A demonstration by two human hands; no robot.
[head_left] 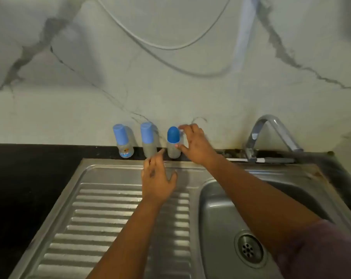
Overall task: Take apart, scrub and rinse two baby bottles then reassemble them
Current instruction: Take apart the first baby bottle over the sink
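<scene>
1. Three baby bottles stand upright in a row on the dark surface point(39, 158) at the far edge of the steel sink unit, against the marbled wall point(170, 87).
2. The left bottle point(123, 142) and the middle bottle point(149, 140) wear light blue caps; the right bottle point(173, 142) has a darker, rounded blue cap.
3. The right hand point(196, 147) reaches to the right bottle, thumb touching its side and fingers spread just behind the cap, not yet clasped round it.
4. The left hand point(157, 178) hovers over the ribbed drainboard point(102, 218), fingers relaxed, holding nothing, forefinger pointing between the middle and right bottles.
5. The basin point(221, 228) with its drain point(249, 248) lies near right, the tap point(269, 133) beyond it.
</scene>
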